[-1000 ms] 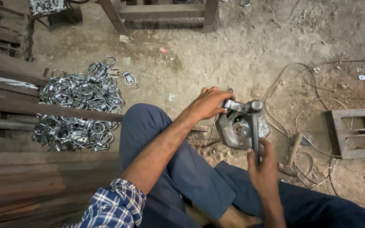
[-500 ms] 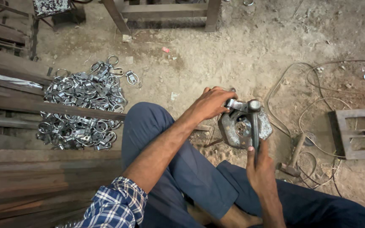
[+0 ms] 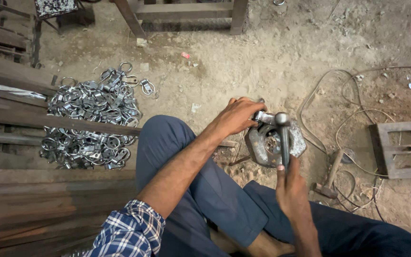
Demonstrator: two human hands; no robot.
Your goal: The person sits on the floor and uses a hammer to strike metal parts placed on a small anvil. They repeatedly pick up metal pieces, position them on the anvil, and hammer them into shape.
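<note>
A sandy dirt floor (image 3: 281,52) is seen from above, and a person is sat on it with dark blue trousers (image 3: 186,190) and a blue checked sleeve (image 3: 129,233). Long rusty bars (image 3: 34,209) are stacked at about 8 o'clock from the hands, too many to count. At 9 o'clock a big heap of shiny metal rings (image 3: 91,119) is spread out, also too many to count, with one bar laid across it. One wooden frame (image 3: 186,14) is stood at 12 o'clock, and one square metal frame (image 3: 403,147) is laid at 3 o'clock beside loose wires (image 3: 353,119). One round grey metal block (image 3: 274,143) is set on the ground in front of the knees. One small shiny piece (image 3: 264,117) is held on its top edge by the left hand (image 3: 236,116), whose fingers are curled tight around it. One hammer (image 3: 282,138) is gripped by the right hand (image 3: 291,190), the fingers closed around the handle. The hammer's long line is run from 6 o'clock up to 12 o'clock, and its head is found just beside the piece, at 3 o'clock from the left fingers. A second hammer (image 3: 330,176) is left lying at 4 o'clock, untouched
</note>
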